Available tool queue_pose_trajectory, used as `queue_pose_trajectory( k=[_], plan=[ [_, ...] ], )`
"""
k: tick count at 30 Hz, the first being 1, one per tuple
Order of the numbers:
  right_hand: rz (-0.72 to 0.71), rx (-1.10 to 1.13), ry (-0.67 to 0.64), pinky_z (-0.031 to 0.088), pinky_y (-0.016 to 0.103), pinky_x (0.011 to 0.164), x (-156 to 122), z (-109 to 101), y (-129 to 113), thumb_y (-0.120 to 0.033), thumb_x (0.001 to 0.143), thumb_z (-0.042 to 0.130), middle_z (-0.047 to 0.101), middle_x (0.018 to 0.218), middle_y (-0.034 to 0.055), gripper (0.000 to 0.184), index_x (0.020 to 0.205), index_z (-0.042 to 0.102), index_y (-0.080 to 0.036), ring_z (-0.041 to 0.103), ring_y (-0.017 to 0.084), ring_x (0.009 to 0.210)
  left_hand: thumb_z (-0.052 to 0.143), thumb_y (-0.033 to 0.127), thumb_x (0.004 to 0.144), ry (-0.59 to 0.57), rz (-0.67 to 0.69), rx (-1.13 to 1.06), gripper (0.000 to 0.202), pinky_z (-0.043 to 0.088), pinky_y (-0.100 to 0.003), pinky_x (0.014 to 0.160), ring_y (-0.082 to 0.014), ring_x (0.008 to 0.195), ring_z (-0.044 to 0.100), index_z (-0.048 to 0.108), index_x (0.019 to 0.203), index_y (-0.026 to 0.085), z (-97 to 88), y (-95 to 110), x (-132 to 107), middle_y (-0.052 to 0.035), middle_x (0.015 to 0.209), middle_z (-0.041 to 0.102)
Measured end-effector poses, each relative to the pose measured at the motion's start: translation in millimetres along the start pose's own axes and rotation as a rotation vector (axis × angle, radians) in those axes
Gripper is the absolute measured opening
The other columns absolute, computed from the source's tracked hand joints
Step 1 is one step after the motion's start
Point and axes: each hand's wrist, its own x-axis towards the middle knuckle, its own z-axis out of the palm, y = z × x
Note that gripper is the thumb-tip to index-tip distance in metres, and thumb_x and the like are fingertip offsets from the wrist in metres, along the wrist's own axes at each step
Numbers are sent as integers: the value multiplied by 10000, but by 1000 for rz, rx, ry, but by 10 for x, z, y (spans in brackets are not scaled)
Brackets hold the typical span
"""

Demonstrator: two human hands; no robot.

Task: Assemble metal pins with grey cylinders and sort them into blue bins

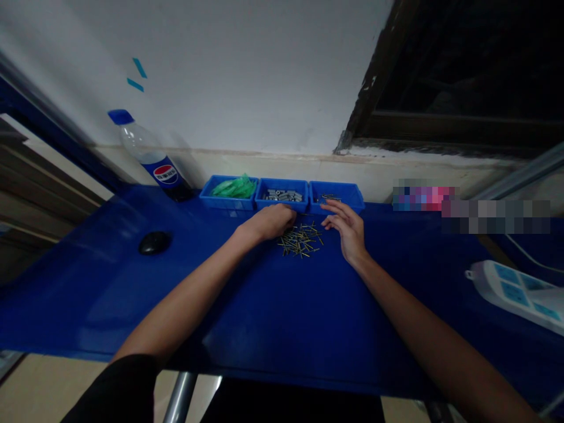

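The pin pile (301, 239) is flanked by the left hand (269, 222), fingers curled shut, and the right hand (349, 228), fingers spread.

We cannot read the pixelated patch (471, 207) at the back right edge of the table (282, 311). The picture's right edge cuts off the power strip (513, 289). Our left hand (269, 222) curls over its fingertips, hiding them.

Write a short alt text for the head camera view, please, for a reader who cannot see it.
A person's left hand and right hand rest on a blue table on either side of a small pile of thin metal pins. Three blue bins stand behind it; a bottle, a black mouse and a white power strip sit further out.
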Motion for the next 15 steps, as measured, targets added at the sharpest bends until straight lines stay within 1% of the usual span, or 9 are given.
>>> queue_pose_trajectory(
  k=[3,6,8,10,13,15],
  plan=[
    [-16,10,-12,537,353,647,3,-7,17,-300,845,674,767,1208,67,384,1227,716,-285,686,170,726,506,129,962,-7,0,-2,195,474,-299,716,-194,787,658,699,940,145,-4,-24,-12,-123,938,728],
    [-31,27,-20,535,349,645,2,-14,26,-294,852,673,769,1196,68,373,1223,719,-282,685,167,722,515,132,957,13,21,-82,179,467,-299,712,-179,737,640,693,966,145,-59,-6,-18,-91,877,728],
    [-28,24,-20,535,352,645,2,-15,22,-288,854,673,775,1174,67,360,1210,723,-279,686,170,723,544,120,930,70,53,-175,153,461,-287,710,-158,712,631,688,973,147,-107,32,-12,-58,832,725],
    [-20,21,-20,533,349,641,2,-10,11,-284,853,676,784,1137,62,343,1192,728,-277,687,172,723,585,111,893,152,85,-292,120,468,-275,723,-144,725,642,680,957,147,-148,81,-2,-39,826,727],
    [-13,30,-33,525,339,631,-4,10,-17,-290,854,693,801,1013,43,313,1162,743,-271,682,168,696,638,154,866,275,102,-445,43,488,-269,730,-140,753,659,659,902,144,-181,152,9,-37,839,723],
    [-5,25,-69,525,335,631,-13,28,-41,-311,858,712,803,932,33,293,1144,760,-267,675,166,676,653,186,861,324,107,-493,44,494,-270,723,-137,749,656,648,880,146,-180,183,10,-33,831,710]
  ],
)
